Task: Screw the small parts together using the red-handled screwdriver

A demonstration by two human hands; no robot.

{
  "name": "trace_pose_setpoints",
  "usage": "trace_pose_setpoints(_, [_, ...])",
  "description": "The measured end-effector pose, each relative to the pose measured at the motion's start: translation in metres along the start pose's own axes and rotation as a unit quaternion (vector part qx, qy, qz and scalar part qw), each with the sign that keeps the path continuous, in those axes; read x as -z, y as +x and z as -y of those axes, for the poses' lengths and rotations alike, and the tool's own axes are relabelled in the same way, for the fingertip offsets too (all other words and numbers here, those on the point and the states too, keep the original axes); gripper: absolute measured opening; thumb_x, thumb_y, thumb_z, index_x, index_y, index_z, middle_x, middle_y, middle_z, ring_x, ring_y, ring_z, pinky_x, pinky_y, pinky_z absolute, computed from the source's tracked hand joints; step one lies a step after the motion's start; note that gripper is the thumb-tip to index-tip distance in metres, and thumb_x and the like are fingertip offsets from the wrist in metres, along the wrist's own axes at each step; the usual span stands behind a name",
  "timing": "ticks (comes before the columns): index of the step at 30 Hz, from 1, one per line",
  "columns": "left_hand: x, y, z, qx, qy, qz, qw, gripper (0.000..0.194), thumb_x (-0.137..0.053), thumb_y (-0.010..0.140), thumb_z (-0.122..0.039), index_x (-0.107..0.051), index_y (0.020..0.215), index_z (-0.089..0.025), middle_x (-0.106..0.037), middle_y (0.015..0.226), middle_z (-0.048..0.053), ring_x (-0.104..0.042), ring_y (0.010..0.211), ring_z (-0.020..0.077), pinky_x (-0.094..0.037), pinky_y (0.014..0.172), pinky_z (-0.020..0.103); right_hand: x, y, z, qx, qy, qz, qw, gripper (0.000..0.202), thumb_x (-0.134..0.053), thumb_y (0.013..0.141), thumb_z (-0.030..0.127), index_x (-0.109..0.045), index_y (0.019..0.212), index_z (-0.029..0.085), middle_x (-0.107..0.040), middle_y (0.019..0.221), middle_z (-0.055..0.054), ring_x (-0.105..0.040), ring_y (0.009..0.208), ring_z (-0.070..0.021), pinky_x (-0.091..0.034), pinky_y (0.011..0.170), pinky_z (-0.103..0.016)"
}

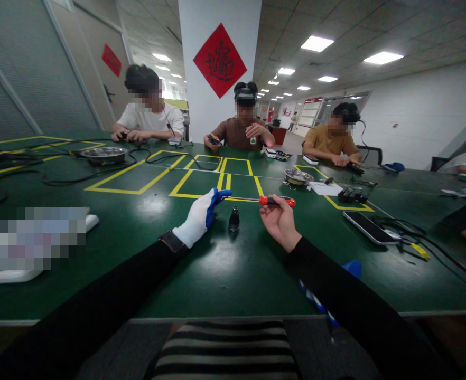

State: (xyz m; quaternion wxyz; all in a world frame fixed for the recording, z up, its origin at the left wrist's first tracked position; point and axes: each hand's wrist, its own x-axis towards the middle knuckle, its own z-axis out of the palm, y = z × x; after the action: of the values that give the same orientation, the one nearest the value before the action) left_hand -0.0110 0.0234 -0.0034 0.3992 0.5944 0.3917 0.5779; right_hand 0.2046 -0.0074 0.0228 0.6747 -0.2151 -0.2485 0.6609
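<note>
My right hand (278, 219), bare, is closed around the red and black handle of a screwdriver (268, 200). Its thin metal shaft points left, level above the table. At the shaft's far end is my left hand (201, 214), in a white glove with blue fingers. Those gloved fingers are drawn together by the tip; whatever is between them is hidden or too small to name. A small black tapered piece (234, 220) stands upright on the green table (169, 285), between and slightly below my hands.
A blue and white glove (352, 269) lies partly under my right forearm. Right of it are a phone (370, 228) and cables (409, 232). Metal bowls (296, 177) and black parts (354, 195) sit farther off. A blurred white tray (35, 243) is left. Several people sit around.
</note>
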Motion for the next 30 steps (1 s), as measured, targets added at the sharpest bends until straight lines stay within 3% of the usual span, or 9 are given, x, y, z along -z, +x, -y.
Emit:
trace_pose_setpoints(4, [0.001,0.001,-0.003,-0.024,-0.036,0.032,0.999,0.068,-0.025,0.093,-0.060,-0.056,0.128,-0.009,-0.057,0.136,0.015,-0.052,0.127,0.0249,-0.036,0.113,0.042,0.004,0.003,0.004,0.014,0.013,-0.009,1.000,0.010,-0.059,0.077,0.025,-0.057,0.071,0.017,-0.063,0.061,0.002,-0.049,0.045,-0.0072,-0.044,0.045,-0.019])
trace_pose_setpoints(7, [0.005,-0.006,-0.009,-0.097,0.087,0.082,0.988,0.070,-0.044,0.087,-0.061,-0.048,0.136,-0.012,-0.051,0.142,0.015,-0.048,0.131,0.0282,-0.032,0.114,0.046,0.007,0.005,0.008,0.047,-0.007,-0.025,0.999,0.014,-0.056,0.075,0.026,-0.053,0.065,0.018,-0.058,0.055,0.003,-0.043,0.040,-0.0065,-0.034,0.037,-0.018])
trace_pose_setpoints(10, [0.008,-0.014,-0.014,-0.169,0.289,0.131,0.933,0.094,-0.072,0.062,-0.059,-0.042,0.142,-0.019,-0.044,0.147,0.012,-0.035,0.138,0.0344,-0.018,0.119,0.051,0.008,0.007,0.009,0.117,-0.060,-0.044,0.990,0.017,-0.056,0.072,0.027,-0.048,0.059,0.019,-0.053,0.049,0.005,-0.037,0.035,-0.0055,-0.024,0.032,-0.017])
trace_pose_setpoints(12, [0.007,-0.018,-0.015,-0.193,0.373,0.151,0.895,0.108,-0.079,0.053,-0.058,-0.037,0.145,-0.022,-0.041,0.149,0.011,-0.029,0.141,0.0363,-0.012,0.120,0.051,0.007,0.007,0.010,0.166,-0.100,-0.051,0.980,0.016,-0.057,0.069,0.027,-0.048,0.059,0.019,-0.053,0.047,0.006,-0.034,0.033,-0.0046,-0.021,0.031,-0.018])
trace_pose_setpoints(14, [0.005,-0.020,-0.015,-0.193,0.401,0.165,0.880,0.110,-0.079,0.053,-0.057,-0.033,0.147,-0.023,-0.039,0.150,0.011,-0.029,0.140,0.0365,-0.015,0.119,0.051,0.006,0.006,0.009,0.199,-0.124,-0.050,0.971,0.014,-0.058,0.068,0.027,-0.049,0.061,0.019,-0.053,0.047,0.006,-0.033,0.032,-0.0042,-0.020,0.031,-0.018])
trace_pose_setpoints(17, [0.004,-0.021,-0.015,-0.178,0.402,0.179,0.880,0.105,-0.077,0.058,-0.054,-0.032,0.148,-0.024,-0.039,0.149,0.010,-0.031,0.139,0.0359,-0.019,0.117,0.051,0.006,0.006,0.009,0.213,-0.134,-0.048,0.967,0.014,-0.058,0.069,0.028,-0.050,0.062,0.019,-0.054,0.047,0.006,-0.032,0.031,-0.0041,-0.020,0.030,-0.018])
trace_pose_setpoints(25, [0.013,-0.019,-0.012,-0.174,0.354,0.192,0.899,0.064,-0.048,0.086,-0.049,-0.042,0.142,-0.019,-0.048,0.142,0.011,-0.041,0.132,0.0306,-0.024,0.115,0.047,0.011,0.012,0.009,0.188,-0.109,-0.094,0.972,0.018,-0.058,0.071,0.028,-0.048,0.060,0.018,-0.053,0.047,0.005,-0.037,0.035,-0.0050,-0.024,0.031,-0.017])
trace_pose_setpoints(27, [0.013,-0.019,-0.013,-0.178,0.355,0.202,0.895,0.065,-0.048,0.086,-0.050,-0.042,0.142,-0.018,-0.048,0.142,0.011,-0.040,0.133,0.0314,-0.022,0.116,0.047,0.011,0.012,0.009,0.183,-0.106,-0.093,0.973,0.017,-0.060,0.071,0.027,-0.049,0.061,0.018,-0.054,0.047,0.005,-0.038,0.035,-0.0054,-0.024,0.031,-0.017])
trace_pose_setpoints(30, [0.011,-0.020,-0.014,-0.180,0.380,0.220,0.880,0.080,-0.062,0.075,-0.058,-0.042,0.142,-0.020,-0.044,0.146,0.010,-0.032,0.138,0.0336,-0.013,0.119,0.049,0.009,0.010,0.007,0.174,-0.112,-0.064,0.976,0.017,-0.062,0.070,0.028,-0.052,0.062,0.017,-0.055,0.050,0.004,-0.041,0.037,-0.0055,-0.028,0.033,-0.018])
